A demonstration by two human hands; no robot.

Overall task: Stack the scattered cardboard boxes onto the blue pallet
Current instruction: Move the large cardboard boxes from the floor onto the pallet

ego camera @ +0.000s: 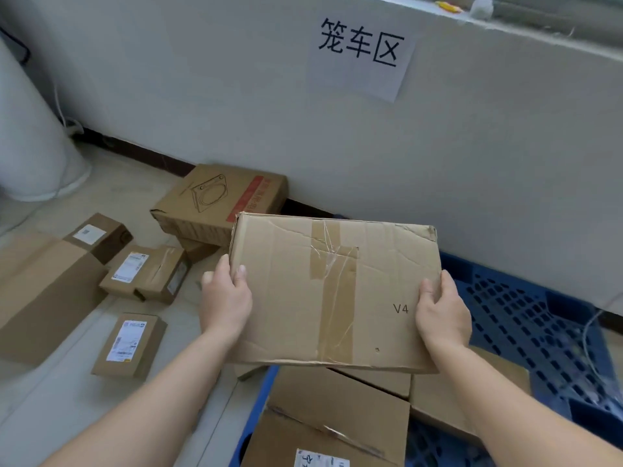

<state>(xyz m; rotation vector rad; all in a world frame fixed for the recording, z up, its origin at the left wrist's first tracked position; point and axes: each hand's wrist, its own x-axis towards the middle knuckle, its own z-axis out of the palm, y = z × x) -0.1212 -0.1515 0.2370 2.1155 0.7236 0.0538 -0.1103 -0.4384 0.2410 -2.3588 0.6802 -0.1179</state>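
Head view. Left hand (pixel 225 298) and right hand (pixel 441 315) grip opposite edges of a flat, creased brown cardboard box (pixel 333 291) sealed with tape and marked "V4", held above a blue plastic lattice pallet (pixel 526 318) bearing other brown boxes (pixel 337 412). Smaller labelled cartons (pixel 129 345) lie scattered on the pale tiled floor (pixel 43 409) beside a white wall (pixel 472 163).

The person shows as 2 hands and 2 forearms. The left hand (pixel 225 299) and the right hand (pixel 442 315) are bare, and each shows a thumb with a short, plain nail. Most of the other fingers are hidden. The left forearm (pixel 151 392) and the right forearm (pixel 505 402) are uncovered right down to the lower edge of the view.
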